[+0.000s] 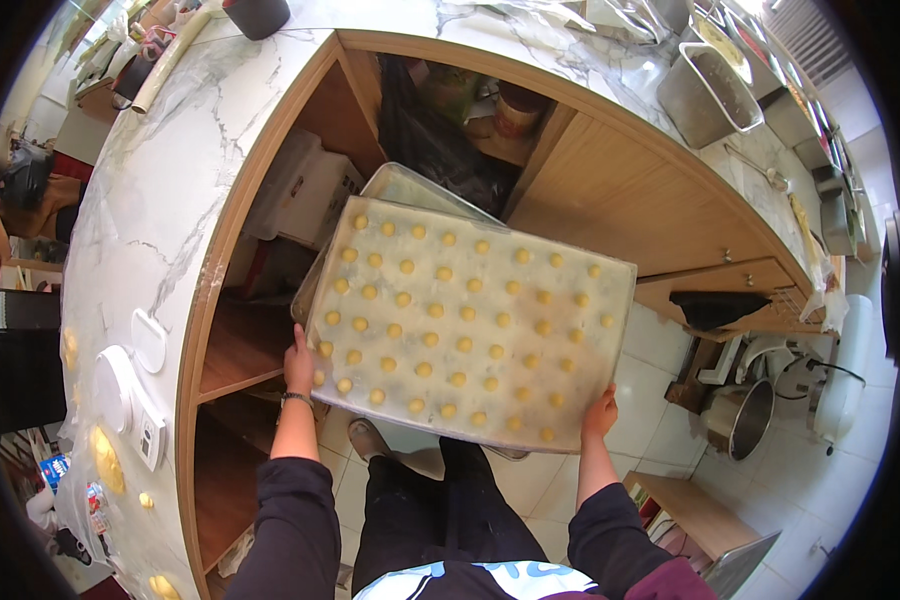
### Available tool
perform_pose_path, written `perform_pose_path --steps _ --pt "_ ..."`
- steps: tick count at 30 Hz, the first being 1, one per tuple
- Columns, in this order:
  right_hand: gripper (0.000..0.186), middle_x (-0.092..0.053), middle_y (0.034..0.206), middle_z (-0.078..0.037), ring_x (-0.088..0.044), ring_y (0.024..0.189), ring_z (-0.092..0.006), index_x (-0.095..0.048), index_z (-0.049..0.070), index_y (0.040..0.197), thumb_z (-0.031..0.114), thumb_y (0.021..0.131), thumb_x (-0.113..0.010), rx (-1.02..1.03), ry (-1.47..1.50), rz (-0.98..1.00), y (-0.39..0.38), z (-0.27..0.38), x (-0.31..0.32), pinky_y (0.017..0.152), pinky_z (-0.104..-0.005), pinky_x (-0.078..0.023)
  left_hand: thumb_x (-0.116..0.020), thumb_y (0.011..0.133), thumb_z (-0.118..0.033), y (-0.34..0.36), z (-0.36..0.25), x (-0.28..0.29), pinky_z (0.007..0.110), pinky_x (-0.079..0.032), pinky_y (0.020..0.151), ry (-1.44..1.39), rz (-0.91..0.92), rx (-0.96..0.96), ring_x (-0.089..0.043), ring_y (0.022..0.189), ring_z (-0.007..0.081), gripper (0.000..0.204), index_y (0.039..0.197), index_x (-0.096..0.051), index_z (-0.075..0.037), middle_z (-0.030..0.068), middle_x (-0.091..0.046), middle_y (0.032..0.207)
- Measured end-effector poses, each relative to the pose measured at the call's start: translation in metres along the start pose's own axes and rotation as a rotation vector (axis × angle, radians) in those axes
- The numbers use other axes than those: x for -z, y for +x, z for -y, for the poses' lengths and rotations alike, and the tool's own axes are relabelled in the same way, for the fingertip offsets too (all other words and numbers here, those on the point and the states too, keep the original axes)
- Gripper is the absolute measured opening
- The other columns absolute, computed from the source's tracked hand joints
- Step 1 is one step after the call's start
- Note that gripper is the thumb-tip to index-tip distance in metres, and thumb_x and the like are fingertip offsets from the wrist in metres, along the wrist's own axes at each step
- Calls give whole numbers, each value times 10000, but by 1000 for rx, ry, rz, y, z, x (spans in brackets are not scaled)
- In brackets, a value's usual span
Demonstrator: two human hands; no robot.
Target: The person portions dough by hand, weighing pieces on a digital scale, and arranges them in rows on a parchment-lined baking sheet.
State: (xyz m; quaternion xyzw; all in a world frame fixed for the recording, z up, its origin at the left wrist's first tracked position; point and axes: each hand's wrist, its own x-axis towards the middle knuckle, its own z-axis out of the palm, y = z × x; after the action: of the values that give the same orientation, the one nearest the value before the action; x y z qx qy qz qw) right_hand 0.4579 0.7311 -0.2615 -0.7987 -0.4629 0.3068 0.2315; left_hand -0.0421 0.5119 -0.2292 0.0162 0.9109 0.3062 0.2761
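Observation:
Between my hands is a large rectangular baking tray (450, 378), its pale surface dotted with rows of small round yellow dough balls (434, 311). My left hand (298, 360) grips its left edge near the front corner, and a bracelet circles that wrist. At the right edge, my right hand (600, 412) is closed around the rim. The tray tilts slightly in the view, its left side turned toward the cupboard. Beneath its far edge shows another metal tray (415, 181), mostly hidden; what supports it cannot be seen.
An open wooden cupboard (255, 345) under the marble counter (175, 165) holds boxes and a black bag (435, 145). On the left counter are a white kitchen scale (130, 400) and a yellow dough lump (107, 460). A mixer bowl (738, 418) stands at right, metal containers (708, 95) far right.

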Motion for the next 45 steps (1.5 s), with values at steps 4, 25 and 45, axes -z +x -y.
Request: perform_pose_path --steps 4,25,45 --pt "635 -675 858 -183 -617 790 -331 -659 -29 954 536 946 -368 -35 -56 -25 -13 -1 24 735 -402 -457 -264 896 -686 -52 7 14 405 -439 836 1 -95 -48 -610 960 364 854 989 -647 71 223 -663 965" --pt "591 -688 891 -185 -649 763 -262 -635 -99 998 443 976 -399 439 -59 91 -34 -30 204 703 -358 -488 -220 904 -661 -325 173 56 427 -472 661 -131 -319 228 -636 759 348 771 844 -703 -63 160 -673 768" --pt "576 -682 832 -140 -609 736 -206 -644 -87 993 449 955 -439 1047 -121 1137 38 174 -34 709 -364 -478 -230 934 -592 -641 116 -172 420 -464 599 -580 -1149 1073 -627 684 336 712 906 -701 -60 150 -667 733"
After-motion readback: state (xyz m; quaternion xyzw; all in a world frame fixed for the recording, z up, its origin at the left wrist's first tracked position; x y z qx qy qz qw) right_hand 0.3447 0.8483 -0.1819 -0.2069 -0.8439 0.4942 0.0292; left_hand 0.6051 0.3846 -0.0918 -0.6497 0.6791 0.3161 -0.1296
